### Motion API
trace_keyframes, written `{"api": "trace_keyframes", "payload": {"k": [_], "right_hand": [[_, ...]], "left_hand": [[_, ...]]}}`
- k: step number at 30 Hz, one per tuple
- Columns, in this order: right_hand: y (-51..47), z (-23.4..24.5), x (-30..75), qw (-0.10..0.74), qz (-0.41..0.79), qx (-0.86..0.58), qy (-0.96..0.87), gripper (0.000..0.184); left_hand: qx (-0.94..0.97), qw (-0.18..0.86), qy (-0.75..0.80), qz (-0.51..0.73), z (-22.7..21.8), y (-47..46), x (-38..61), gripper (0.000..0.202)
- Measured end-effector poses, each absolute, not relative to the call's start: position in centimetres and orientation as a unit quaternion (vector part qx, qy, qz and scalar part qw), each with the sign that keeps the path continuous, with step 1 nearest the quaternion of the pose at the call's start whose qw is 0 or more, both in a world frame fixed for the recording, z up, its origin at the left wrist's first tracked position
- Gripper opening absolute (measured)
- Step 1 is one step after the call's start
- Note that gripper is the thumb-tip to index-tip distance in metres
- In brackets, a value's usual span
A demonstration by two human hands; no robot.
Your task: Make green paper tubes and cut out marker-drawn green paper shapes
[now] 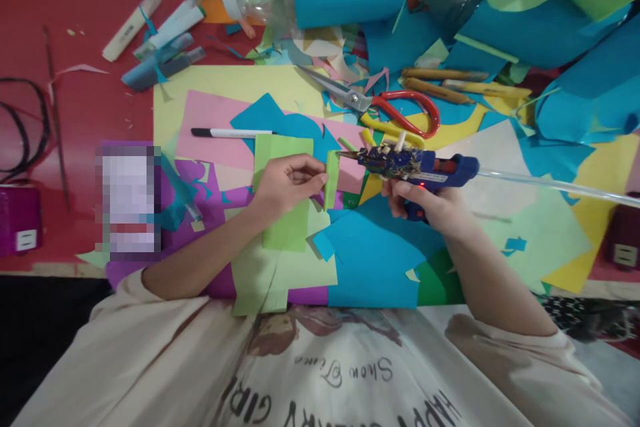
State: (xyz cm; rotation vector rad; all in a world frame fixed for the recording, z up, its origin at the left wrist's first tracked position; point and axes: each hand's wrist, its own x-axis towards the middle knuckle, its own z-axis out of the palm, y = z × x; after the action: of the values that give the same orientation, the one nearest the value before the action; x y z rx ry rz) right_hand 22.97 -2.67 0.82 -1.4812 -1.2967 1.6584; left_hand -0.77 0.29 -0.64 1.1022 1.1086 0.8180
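Note:
My left hand point(293, 187) pinches a narrow, folded strip of light green paper point(331, 180) between thumb and fingertips. In my right hand point(433, 203) is a dark blue hot glue gun point(420, 165), its nozzle pointing left and touching or almost touching the strip's upper end. A small red light glows on the gun. From its back a clear glue stick point(555, 185) runs off to the right. Beneath my left hand lies a larger light green paper sheet point(287, 227). Blue paper point(375, 260) spreads below the gun.
Red-handled scissors point(370, 101) lie beyond my hands, near several yellow-brown pencil-like sticks point(445, 83). A black-capped white marker point(233, 133) rests on pink paper point(205, 113). Clear plastic bottles point(260, 0) and blue paper rolls point(585, 93) crowd the back. A blurred-out phone-like object point(129, 200) lies left.

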Motion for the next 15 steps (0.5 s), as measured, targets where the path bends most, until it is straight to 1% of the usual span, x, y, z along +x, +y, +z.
{"api": "trace_keyframes", "payload": {"k": [3,7,13,15], "right_hand": [[-2.74,0.58,23.24,0.26,0.611,-0.556,-0.5,0.049],[-2.83,0.41,23.38,0.237,0.605,-0.56,-0.514,0.052],[-2.79,0.83,22.91,0.247,0.611,-0.571,-0.489,0.044],[-2.75,0.98,22.79,0.238,0.613,-0.58,-0.48,0.045]], "left_hand": [[0.47,0.645,0.482,0.361,-0.71,0.28,-0.79,0.022],[0.469,0.641,0.491,0.358,-0.69,0.29,-0.86,0.028],[0.467,0.636,0.496,0.363,-0.5,0.42,-0.92,0.03],[0.465,0.633,0.502,0.363,-0.41,0.48,-0.91,0.03]]}}
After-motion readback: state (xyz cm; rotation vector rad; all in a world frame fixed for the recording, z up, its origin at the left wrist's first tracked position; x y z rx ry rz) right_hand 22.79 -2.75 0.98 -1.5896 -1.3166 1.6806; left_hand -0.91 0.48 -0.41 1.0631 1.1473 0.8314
